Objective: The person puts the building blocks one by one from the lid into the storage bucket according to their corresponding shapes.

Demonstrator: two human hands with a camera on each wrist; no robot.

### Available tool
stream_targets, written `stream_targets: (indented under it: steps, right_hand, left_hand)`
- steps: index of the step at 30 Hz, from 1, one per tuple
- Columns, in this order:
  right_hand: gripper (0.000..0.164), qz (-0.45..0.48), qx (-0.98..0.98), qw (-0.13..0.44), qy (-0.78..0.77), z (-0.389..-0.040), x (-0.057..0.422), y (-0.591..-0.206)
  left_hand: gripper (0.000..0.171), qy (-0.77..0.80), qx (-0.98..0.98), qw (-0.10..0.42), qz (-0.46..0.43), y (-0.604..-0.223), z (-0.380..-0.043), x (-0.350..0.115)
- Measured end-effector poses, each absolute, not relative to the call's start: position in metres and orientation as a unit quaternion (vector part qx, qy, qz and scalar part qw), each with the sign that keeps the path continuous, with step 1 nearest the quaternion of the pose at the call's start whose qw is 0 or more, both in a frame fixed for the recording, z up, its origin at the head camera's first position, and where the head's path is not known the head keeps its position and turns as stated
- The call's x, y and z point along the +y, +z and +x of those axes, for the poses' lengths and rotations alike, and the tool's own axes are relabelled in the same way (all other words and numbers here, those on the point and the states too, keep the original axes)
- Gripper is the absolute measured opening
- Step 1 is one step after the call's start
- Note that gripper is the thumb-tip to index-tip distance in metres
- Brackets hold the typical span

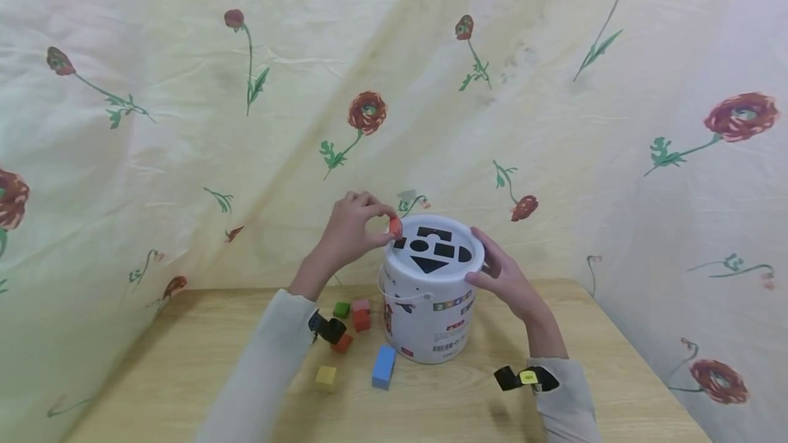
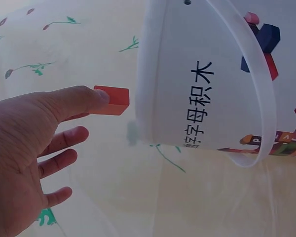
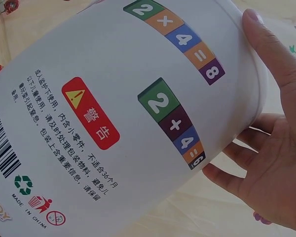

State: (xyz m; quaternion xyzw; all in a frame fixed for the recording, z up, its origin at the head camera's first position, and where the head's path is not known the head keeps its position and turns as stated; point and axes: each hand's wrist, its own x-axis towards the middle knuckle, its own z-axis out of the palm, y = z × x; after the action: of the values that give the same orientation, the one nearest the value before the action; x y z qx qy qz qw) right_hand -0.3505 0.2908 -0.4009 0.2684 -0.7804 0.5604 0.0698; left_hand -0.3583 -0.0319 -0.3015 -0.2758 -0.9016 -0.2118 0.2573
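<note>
Between thumb and forefinger my left hand [image 1: 352,223] pinches a small red block [image 2: 111,100] just over the left edge of the bucket's lid. Its other fingers [image 2: 64,140] stay clear of the block. The white bucket [image 1: 425,320] stands upright on the table, and its white lid [image 1: 403,262] has several dark shaped holes: a triangle, a circle, a rectangle, an arch and others. On the right side, my right hand [image 1: 506,279] grips the bucket by its upper rim, with the thumb [image 3: 274,52] on the near side and the fingers curled behind.
Left of the bucket lie a green block [image 1: 341,310], red blocks [image 1: 361,320], an orange-red block [image 1: 342,342] and a yellow block [image 1: 326,378]. A long blue block [image 1: 383,366] lies before the bucket. Flowered cloth [image 1: 277,156] hangs behind the wooden table [image 1: 185,361].
</note>
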Motion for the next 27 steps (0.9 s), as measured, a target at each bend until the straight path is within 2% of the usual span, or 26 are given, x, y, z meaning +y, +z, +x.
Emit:
stream_targets:
  steps: [27]
  right_hand:
    - [0.087,0.261,-0.780,0.073,0.564,-0.348,0.289,-0.401]
  left_hand:
    - [0.027,-0.187,-0.932,0.168,-0.260,-0.304,-0.371,-0.025]
